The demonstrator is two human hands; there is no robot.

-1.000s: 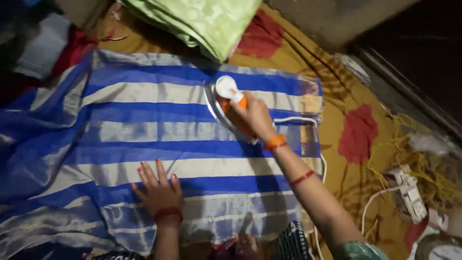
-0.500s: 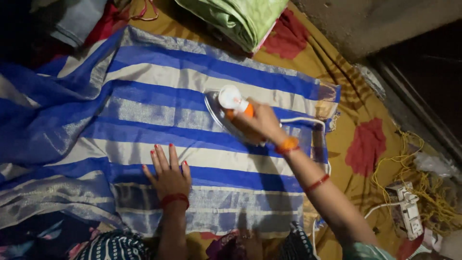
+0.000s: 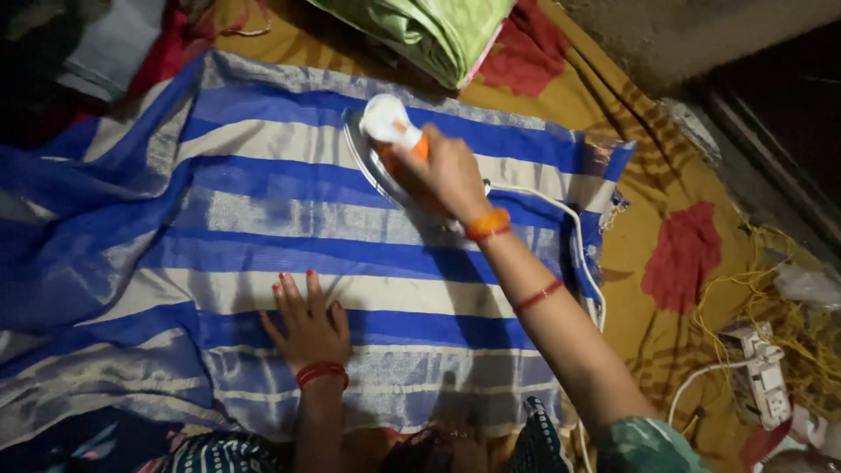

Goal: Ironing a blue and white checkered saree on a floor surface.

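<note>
A blue cloth with pale silvery stripes (image 3: 263, 219) lies spread flat across the middle of the head view. My right hand (image 3: 451, 171) grips the orange handle of a white and orange clothes iron (image 3: 385, 144), whose soleplate rests on the upper part of the cloth. My left hand (image 3: 307, 324) lies flat, fingers spread, pressing the cloth's near portion, below and left of the iron. The iron's white cord (image 3: 574, 241) runs off to the right.
A yellow sheet with red flowers (image 3: 683, 254) lies under the cloth. A folded green cloth (image 3: 429, 31) sits at the top. A white power strip (image 3: 758, 372) and tangled yellow wires (image 3: 788, 307) lie at the right. Bunched blue fabric (image 3: 53, 228) piles at the left.
The view has shifted, so cloth and hands sit lower and nearer. The iron has slid slightly up and left along the cloth. My left hand stays flat on the cloth.
</note>
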